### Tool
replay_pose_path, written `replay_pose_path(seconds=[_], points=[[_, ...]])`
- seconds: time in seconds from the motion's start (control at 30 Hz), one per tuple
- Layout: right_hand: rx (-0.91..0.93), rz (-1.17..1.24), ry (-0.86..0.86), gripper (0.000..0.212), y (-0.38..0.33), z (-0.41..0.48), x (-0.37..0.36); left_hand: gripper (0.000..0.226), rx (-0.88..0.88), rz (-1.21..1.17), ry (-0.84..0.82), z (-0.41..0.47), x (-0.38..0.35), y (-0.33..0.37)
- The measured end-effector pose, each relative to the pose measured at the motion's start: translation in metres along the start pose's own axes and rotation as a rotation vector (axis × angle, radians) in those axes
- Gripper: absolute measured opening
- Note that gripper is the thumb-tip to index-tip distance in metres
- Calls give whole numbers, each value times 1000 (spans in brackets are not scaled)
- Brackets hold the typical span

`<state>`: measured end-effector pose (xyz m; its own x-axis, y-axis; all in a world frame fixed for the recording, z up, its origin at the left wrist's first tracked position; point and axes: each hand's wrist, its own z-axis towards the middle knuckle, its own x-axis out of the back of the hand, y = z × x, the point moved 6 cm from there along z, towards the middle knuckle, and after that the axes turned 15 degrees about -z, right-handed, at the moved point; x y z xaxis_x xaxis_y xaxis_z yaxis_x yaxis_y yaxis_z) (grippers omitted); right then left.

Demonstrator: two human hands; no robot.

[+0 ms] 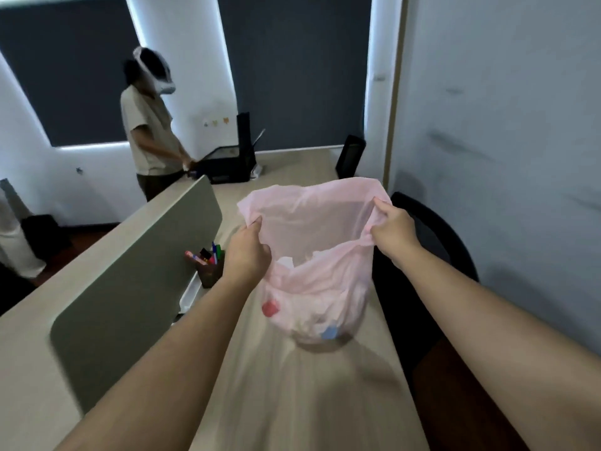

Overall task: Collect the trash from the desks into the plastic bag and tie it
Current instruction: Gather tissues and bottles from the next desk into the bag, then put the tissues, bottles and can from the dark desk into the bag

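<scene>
A person holds a pink plastic bag above the bench, hands spread apart, apparently to keep its mouth wide for a last check before tying. The left hand pinches the rim's left edge, and the right hand grips the bunched right edge. Crumpled trash, some of it red and blue, sags at the bottom, well below the fingers.

One head-worn wide-angle view looks forward and down along the desk, close above it
</scene>
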<state>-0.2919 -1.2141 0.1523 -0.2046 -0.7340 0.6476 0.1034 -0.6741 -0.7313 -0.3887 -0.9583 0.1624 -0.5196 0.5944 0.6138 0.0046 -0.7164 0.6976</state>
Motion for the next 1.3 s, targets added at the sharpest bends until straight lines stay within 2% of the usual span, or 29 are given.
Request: replay_pose_path(seconds=[0.33,0.53,0.73,0.97,1.3], points=[[-119,5,497,67,-8,-92,202,57,-396,-210,-111,-7,9,155],[-265,-22,842,60,15,-215,286,56,-586,-465,-338,-68,-16,235],[-528,-137,1010,72,64,-369,357,59,-747,-574,-620,-190,-59,311],[-820,-241,1202,69,102,-587,445,62,-925,-655,-956,-392,-84,392],[-995,-209,1344,54,153,-793,512,61,-968,-756,-1235,-617,-98,462]])
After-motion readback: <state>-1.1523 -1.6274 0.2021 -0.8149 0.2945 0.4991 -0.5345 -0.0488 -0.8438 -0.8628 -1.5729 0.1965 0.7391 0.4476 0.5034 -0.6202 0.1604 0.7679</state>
